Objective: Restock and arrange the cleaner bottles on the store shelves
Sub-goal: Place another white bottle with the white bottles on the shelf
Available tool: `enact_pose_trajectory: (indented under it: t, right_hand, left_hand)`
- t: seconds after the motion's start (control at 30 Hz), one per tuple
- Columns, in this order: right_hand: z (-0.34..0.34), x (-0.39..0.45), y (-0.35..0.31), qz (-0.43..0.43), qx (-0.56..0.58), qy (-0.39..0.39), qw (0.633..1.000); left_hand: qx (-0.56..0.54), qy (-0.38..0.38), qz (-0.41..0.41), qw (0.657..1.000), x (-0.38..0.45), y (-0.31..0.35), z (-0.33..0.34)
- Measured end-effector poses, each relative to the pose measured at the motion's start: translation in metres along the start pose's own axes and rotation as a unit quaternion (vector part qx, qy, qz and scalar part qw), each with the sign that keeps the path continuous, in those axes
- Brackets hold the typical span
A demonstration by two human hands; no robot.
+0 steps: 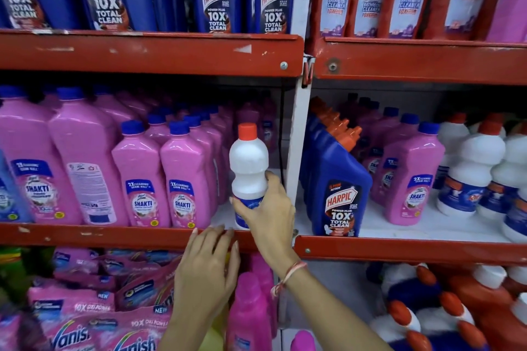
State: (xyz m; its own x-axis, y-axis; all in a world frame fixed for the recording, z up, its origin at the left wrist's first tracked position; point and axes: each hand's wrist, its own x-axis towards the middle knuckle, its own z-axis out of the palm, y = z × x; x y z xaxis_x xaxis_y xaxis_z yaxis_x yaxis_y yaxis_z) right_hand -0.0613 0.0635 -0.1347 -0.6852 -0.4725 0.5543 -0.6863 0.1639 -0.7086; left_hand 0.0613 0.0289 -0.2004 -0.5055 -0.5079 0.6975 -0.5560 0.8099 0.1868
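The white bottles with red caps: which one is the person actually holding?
The lone white bottle standing among the pink bottles left of the shelf divider; the right hand grips its lower half. The others stand untouched further right.

We see two bare forearms with no sleeves. Our right hand (266,215) has a thin red-and-white thread tied round the wrist just below it, loose ends hanging. Our left hand (206,268) wears nothing; its nails are longish and unpainted.

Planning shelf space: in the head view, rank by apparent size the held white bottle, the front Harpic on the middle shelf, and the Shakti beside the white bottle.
1. Harpic
2. Shakti
3. White bottle
Harpic and Shakti look close.
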Motion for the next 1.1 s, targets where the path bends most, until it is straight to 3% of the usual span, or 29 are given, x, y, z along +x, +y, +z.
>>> enact_pose_trajectory:
  t: [0.3,0.53,0.7,0.87,1.1]
  right_hand:
    - [-0.047,-0.007,-0.002,-0.098,0.096,0.016,0.99]
    - [-0.118,-0.012,0.022,-0.077,0.192,-0.018,0.978]
    - [-0.178,-0.003,0.062,-0.081,0.167,-0.008,0.983]
    - [-0.242,0.003,0.114,-0.076,0.11,0.02,0.991]
    - [-0.313,0.023,0.175,-0.048,0.067,0.054,0.995]
  left_hand:
    - [-0.021,-0.011,-0.045,0.999,0.0,0.018,-0.013]
    - [-0.091,0.067,-0.031,0.993,0.002,0.065,-0.017]
    - [-0.141,0.113,0.022,0.983,0.012,0.126,-0.001]
    - [-0.168,0.06,0.085,0.98,0.019,0.189,0.019]
    - [-0.194,0.002,0.096,0.976,0.034,0.266,0.045]
